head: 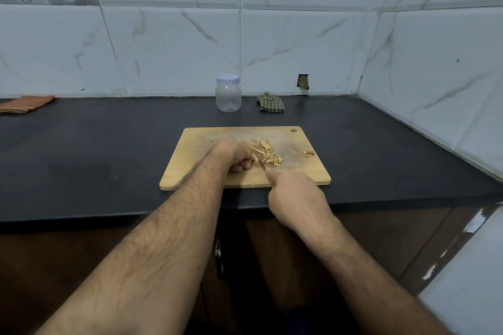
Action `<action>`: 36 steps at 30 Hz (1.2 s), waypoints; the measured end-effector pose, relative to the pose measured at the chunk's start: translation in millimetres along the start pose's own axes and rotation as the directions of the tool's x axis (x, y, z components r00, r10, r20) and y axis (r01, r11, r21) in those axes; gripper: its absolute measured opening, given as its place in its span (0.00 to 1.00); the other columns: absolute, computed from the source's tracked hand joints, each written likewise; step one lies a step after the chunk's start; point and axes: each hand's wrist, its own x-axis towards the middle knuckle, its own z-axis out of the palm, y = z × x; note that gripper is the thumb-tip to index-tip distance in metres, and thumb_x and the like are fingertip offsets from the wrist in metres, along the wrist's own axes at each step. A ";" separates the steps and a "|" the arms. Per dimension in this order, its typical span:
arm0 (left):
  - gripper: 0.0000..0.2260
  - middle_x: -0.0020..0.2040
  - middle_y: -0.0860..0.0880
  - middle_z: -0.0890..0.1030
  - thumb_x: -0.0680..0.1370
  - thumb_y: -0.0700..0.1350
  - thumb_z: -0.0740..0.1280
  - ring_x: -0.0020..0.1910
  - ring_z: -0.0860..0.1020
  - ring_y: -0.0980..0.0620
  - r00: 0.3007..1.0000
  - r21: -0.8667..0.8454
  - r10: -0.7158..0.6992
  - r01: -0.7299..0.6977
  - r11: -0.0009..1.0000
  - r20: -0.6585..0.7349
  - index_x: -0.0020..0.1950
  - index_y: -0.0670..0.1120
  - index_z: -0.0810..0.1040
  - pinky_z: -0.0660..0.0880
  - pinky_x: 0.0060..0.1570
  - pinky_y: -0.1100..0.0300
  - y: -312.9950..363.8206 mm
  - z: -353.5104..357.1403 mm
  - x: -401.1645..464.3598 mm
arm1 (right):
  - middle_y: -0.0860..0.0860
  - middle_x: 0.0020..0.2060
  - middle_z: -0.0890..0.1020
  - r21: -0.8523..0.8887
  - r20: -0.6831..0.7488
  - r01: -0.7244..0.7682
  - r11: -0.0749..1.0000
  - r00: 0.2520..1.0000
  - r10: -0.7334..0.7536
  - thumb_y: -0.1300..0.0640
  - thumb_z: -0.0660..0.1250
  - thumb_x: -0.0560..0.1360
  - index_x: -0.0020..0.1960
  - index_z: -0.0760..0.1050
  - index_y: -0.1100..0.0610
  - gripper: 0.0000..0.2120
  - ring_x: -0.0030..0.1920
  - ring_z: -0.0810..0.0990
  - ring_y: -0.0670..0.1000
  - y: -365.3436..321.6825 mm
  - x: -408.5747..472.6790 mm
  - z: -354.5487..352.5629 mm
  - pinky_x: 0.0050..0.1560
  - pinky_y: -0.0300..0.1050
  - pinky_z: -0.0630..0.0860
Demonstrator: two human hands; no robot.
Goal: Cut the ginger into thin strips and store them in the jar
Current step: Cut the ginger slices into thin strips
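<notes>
Pinning firm, slippery ginger (255, 159) with curled left hand (234, 153); right hand (295, 193) grips the knife (261, 164).

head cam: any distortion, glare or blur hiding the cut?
Head view: wide-angle bends the countertop edge and tile lines; dim, bluish light, soft sheen on the counter, no hard glare; knife tip and ginger strips small and soft; jar readable, lid on.
</notes>
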 end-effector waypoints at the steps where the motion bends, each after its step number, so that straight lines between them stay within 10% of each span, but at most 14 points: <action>1: 0.12 0.27 0.51 0.79 0.77 0.45 0.71 0.28 0.73 0.56 1.000 -0.003 -0.001 0.001 1.000 -0.003 0.34 0.45 0.79 0.72 0.31 0.65 0.3 -0.5 -0.7 | 0.52 0.52 0.79 -0.003 -0.005 0.004 1.000 1.000 -0.004 0.65 0.59 0.77 0.70 0.70 0.47 0.24 0.53 0.78 0.54 1.4 -2.1 0.7 0.50 0.50 0.78; 36: 0.11 0.25 0.51 0.78 0.76 0.43 0.72 0.26 0.72 0.56 1.000 0.019 0.017 -0.017 1.000 -0.001 0.33 0.44 0.80 0.72 0.30 0.64 1.3 -1.4 -4.9 | 0.52 0.59 0.80 0.081 -0.011 -0.026 0.996 1.000 0.027 0.63 0.61 0.76 0.69 0.73 0.45 0.24 0.55 0.78 0.54 -11.4 32.6 -6.6 0.54 0.49 0.79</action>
